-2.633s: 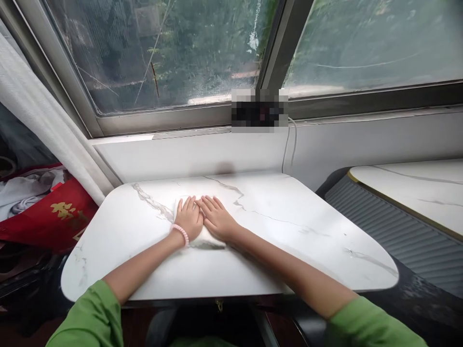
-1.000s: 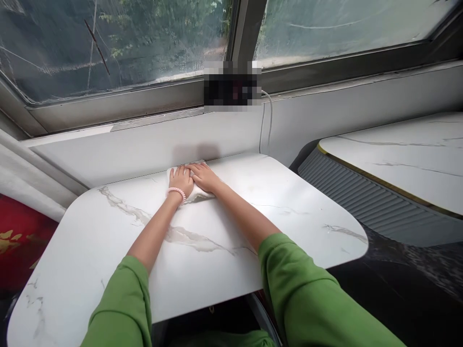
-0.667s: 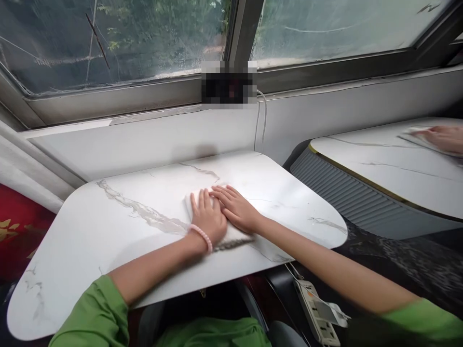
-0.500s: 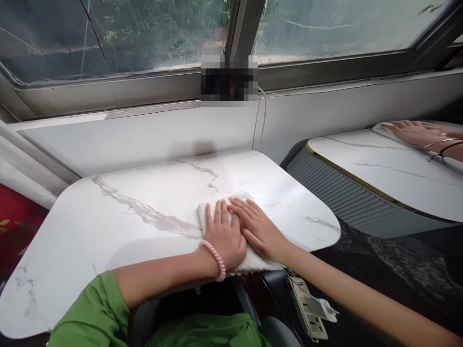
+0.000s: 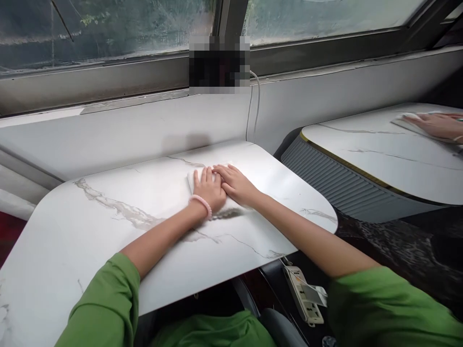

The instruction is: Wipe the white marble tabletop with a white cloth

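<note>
- White cloth (image 5: 231, 203): lying on the marbled table (image 5: 72, 241) under both my palms, nearer the wall (image 5: 137, 140) than my own edge.
- My left hand (image 5: 211, 193): laid flat, fingers slightly parted, pressing the cloth, not gripping it.
- My right hand (image 5: 238, 184): likewise flat on the cloth, touching the left.
- Progress, in my judgement: wiping under way, not finished, with the cloth in use.
- Remaining: undetermined; glare and the pale finish may hide any difference between wiped and unwiped areas.

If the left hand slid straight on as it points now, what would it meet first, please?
Sliding over the white tabletop, the left hand would probably meet the white wall below the window first, though depth is unclear.
</note>
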Available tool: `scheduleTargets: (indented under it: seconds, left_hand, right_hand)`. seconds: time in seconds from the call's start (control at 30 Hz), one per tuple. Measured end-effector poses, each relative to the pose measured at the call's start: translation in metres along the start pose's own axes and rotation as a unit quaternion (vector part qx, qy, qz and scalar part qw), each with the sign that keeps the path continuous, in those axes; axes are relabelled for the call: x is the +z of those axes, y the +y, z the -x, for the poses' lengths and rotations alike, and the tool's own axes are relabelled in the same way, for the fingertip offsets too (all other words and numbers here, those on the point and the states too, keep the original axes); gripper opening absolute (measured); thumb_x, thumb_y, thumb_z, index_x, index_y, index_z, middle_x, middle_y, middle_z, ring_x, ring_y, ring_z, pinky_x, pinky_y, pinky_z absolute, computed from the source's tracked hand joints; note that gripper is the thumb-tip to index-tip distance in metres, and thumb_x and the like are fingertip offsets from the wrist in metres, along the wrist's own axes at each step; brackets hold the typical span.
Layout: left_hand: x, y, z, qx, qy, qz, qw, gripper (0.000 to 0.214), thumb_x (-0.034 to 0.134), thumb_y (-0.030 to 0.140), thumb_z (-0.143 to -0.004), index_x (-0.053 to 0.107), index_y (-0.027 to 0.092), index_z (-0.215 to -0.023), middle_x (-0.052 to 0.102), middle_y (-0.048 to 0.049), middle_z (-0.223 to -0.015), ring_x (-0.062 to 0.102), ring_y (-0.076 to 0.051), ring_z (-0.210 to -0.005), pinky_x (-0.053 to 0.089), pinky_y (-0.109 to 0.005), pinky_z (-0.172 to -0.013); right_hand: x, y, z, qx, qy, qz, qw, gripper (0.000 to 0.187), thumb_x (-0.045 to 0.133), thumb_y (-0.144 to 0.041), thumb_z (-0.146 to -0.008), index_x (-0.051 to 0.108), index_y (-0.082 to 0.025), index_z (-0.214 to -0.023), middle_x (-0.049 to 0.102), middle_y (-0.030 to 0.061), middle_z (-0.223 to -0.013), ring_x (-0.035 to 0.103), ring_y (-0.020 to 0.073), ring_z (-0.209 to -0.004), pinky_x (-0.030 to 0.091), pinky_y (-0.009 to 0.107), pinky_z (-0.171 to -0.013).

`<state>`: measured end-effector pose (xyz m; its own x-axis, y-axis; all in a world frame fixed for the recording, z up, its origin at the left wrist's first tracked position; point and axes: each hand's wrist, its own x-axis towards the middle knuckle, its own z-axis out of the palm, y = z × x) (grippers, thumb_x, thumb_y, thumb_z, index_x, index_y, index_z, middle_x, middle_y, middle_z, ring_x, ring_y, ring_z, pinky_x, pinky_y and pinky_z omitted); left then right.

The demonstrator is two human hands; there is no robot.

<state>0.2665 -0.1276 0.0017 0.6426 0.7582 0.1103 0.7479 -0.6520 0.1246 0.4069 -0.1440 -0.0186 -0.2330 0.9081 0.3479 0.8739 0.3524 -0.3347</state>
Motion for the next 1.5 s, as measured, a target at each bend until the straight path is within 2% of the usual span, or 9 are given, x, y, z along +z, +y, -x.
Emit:
scheduleTargets:
  seconds: [0.17, 0.3, 0.43, 0.6, 0.83, 1.07, 1.2, 1.33, 1.5]
  left_hand:
    - [0.004, -0.044, -0.061, -0.023, 0.012, -0.006, 1.0, 0.052, 0.027, 0.023, -0.094, 0.038, 0.009, -0.143, 0.034, -0.0138, -0.152, 0.026, -0.024, -0.142, 0.011, -0.049, -0.119]
    - [0.008, -0.06, -0.09, -0.044, 0.033, -0.008, 0.998, 0.049, 0.028, 0.022, -0.093, 0.046, 0.013, -0.137, 0.039, -0.0118, -0.149, 0.03, -0.022, -0.14, 0.011, -0.047, -0.119]
    - [0.009, -0.064, -0.103, -0.06, 0.05, -0.018, 0.997, 0.047, 0.028, 0.02, -0.092, 0.049, 0.015, -0.134, 0.043, -0.0113, -0.147, 0.033, -0.021, -0.139, 0.014, -0.047, -0.118]
    - [0.004, -0.058, -0.096, -0.053, 0.039, -0.036, 0.997, 0.049, 0.023, 0.022, -0.095, 0.044, 0.013, -0.139, 0.038, -0.0119, -0.15, 0.029, -0.022, -0.141, 0.012, -0.047, -0.118]
    - [0.002, -0.009, -0.054, -0.041, 0.0, -0.045, 0.998, 0.054, 0.024, 0.026, -0.097, 0.032, 0.007, -0.146, 0.028, -0.0179, -0.155, 0.021, -0.028, -0.144, 0.01, -0.052, -0.117]
    - [0.008, 0.083, 0.009, 0.035, -0.01, -0.042, 0.998, 0.06, 0.03, 0.03, -0.094, 0.03, -0.002, -0.145, 0.028, -0.0239, -0.153, 0.018, -0.037, -0.144, 0.002, -0.06, -0.115]
    - [0.01, 0.125, 0.027, 0.092, -0.024, -0.011, 0.995, 0.062, 0.032, 0.033, -0.094, 0.028, -0.001, -0.146, 0.019, -0.0227, -0.156, 0.01, -0.036, -0.146, 0.009, -0.062, -0.115]
    - [0.011, 0.143, 0.03, 0.127, -0.033, 0.004, 0.991, 0.061, 0.032, 0.033, -0.094, 0.029, 0.001, -0.146, 0.019, -0.022, -0.156, 0.011, -0.036, -0.145, 0.011, -0.062, -0.115]
    - [0.011, 0.143, 0.027, 0.139, -0.036, 0.021, 0.989, 0.06, 0.033, 0.033, -0.094, 0.032, 0.003, -0.145, 0.023, -0.0221, -0.155, 0.014, -0.036, -0.145, 0.01, -0.064, -0.114]
  right_hand:
    - [0.016, 0.027, -0.07, 0.005, 0.022, -0.002, 1.0, 0.048, 0.033, -0.019, -0.08, 0.052, -0.014, -0.124, 0.058, 0.0145, -0.133, 0.048, 0.0294, -0.125, 0.03, 0.052, -0.108]
    - [0.022, 0.043, -0.102, -0.004, 0.02, -0.014, 1.0, 0.047, 0.032, -0.018, -0.081, 0.053, -0.013, -0.123, 0.059, 0.0131, -0.131, 0.051, 0.0274, -0.121, 0.032, 0.048, -0.106]
    - [0.022, 0.051, -0.115, 0.014, 0.012, -0.006, 1.0, 0.045, 0.032, -0.018, -0.082, 0.053, -0.014, -0.121, 0.061, 0.0126, -0.127, 0.053, 0.0266, -0.117, 0.034, 0.046, -0.104]
    - [0.017, 0.048, -0.11, 0.017, 0.006, 0.001, 1.0, 0.047, 0.034, -0.018, -0.081, 0.052, -0.011, -0.124, 0.057, 0.0133, -0.133, 0.048, 0.0274, -0.123, 0.031, 0.046, -0.107]
    - [0.0, 0.048, -0.049, -0.006, 0.004, -0.039, 0.999, 0.048, 0.038, -0.023, -0.08, 0.052, -0.016, -0.125, 0.053, 0.0124, -0.138, 0.045, 0.0277, -0.13, 0.025, 0.052, -0.112]
    - [-0.039, 0.04, 0.073, -0.027, 0.01, -0.056, 0.998, 0.047, 0.036, -0.036, -0.088, 0.047, -0.023, -0.132, 0.049, 0.0092, -0.143, 0.04, 0.0267, -0.135, 0.024, 0.055, -0.113]
    - [-0.061, 0.033, 0.131, 0.002, 0.028, -0.049, 0.998, 0.048, 0.035, -0.039, -0.091, 0.042, -0.023, -0.136, 0.046, 0.0096, -0.146, 0.04, 0.0268, -0.136, 0.024, 0.055, -0.114]
    - [-0.07, 0.033, 0.155, 0.031, 0.044, -0.028, 0.998, 0.049, 0.035, -0.038, -0.091, 0.041, -0.026, -0.138, 0.047, 0.0075, -0.145, 0.043, 0.0275, -0.134, 0.026, 0.056, -0.113]
    - [-0.073, 0.033, 0.154, 0.04, 0.034, -0.022, 0.998, 0.05, 0.036, -0.031, -0.088, 0.041, -0.027, -0.138, 0.048, 0.0062, -0.144, 0.044, 0.0272, -0.133, 0.026, 0.055, -0.114]
